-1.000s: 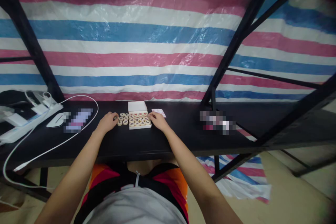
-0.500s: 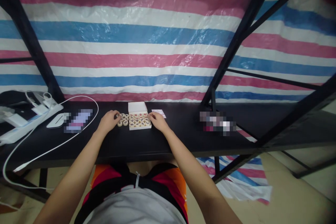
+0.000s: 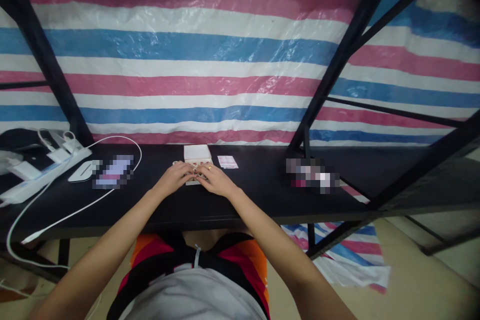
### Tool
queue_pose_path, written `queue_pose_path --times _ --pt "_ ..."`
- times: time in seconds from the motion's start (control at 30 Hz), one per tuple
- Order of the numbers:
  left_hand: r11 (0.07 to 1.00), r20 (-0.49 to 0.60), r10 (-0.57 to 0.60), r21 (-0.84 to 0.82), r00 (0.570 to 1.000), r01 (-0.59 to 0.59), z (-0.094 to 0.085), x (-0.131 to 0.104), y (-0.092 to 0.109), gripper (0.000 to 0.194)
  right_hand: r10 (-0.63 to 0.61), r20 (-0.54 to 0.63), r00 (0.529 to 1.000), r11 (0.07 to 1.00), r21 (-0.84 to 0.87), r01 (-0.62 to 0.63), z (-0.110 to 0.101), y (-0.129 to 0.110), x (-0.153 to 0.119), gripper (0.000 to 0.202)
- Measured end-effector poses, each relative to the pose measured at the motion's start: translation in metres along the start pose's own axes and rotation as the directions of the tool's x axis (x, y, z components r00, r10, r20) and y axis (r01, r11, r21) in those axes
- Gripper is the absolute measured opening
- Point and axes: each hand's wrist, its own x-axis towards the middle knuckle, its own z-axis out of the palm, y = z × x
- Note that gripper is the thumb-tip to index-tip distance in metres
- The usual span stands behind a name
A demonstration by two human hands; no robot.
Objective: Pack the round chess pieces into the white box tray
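Note:
A small white box point(image 3: 197, 151), its lid raised at the back, stands on the black tabletop. Chinese chess pieces point(image 3: 195, 164), round and cream with painted characters, fill it. My left hand point(image 3: 174, 179) reaches over the box from the left, fingers curled and thumb close to them above the pieces. From the right my right hand point(image 3: 218, 180), with a ring on one finger, bends its fingers over the same pieces. The fingertips of both hands almost meet at the box's front middle. Whatever is between them is hidden. The loose pieces left of the box are mostly covered by my left hand.
Right of the box lies a printed paper slip point(image 3: 227, 162). A phone point(image 3: 113, 172), a power strip point(image 3: 41, 175) and a white cable point(image 3: 69, 211) occupy the left. A blurred-out item point(image 3: 311, 175) is at the right, near black metal posts.
My left hand has moved right, from beside the loose pieces onto the box. My right hand has shifted left from the box's right edge to its front middle.

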Motion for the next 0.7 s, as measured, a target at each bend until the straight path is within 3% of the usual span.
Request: queue_pose_path --times 0.17,0.3,0.37,0.5,0.57,0.7 --pt "0.999 -0.005 0.020 -0.025 1.000 -0.020 0.001 0.001 0.005 0.021 -0.011 0.003 1.000 1.000 0.012 0.011 0.001 0.001 0.000 0.017" --pt "0.988 0.037 -0.149 0.054 0.988 0.147 -0.008 0.002 0.003 0.029 0.115 -0.086 0.990 0.993 0.048 -0.111 0.001 0.013 -0.002 0.017" --pt "0.947 0.004 -0.310 0.095 0.951 0.308 -0.015 0.001 -0.006 0.032 0.255 -0.147 0.956 0.967 0.059 -0.249 0.002 0.025 -0.005 0.016" --pt "0.783 -0.114 -0.589 0.164 0.800 0.600 -0.029 -0.009 -0.030 0.036 0.475 -0.173 0.863 0.880 0.118 -0.461 0.005 0.051 -0.012 0.015" --pt "0.740 -0.076 -0.622 0.269 0.780 0.616 -0.031 -0.014 -0.040 0.033 0.515 -0.156 0.843 0.856 0.141 -0.497 0.007 0.058 -0.014 0.016" --pt "0.743 0.044 -0.608 0.383 0.793 0.549 -0.025 -0.020 -0.051 0.031 0.535 -0.118 0.836 0.843 0.145 -0.519 0.008 0.059 -0.015 0.017"
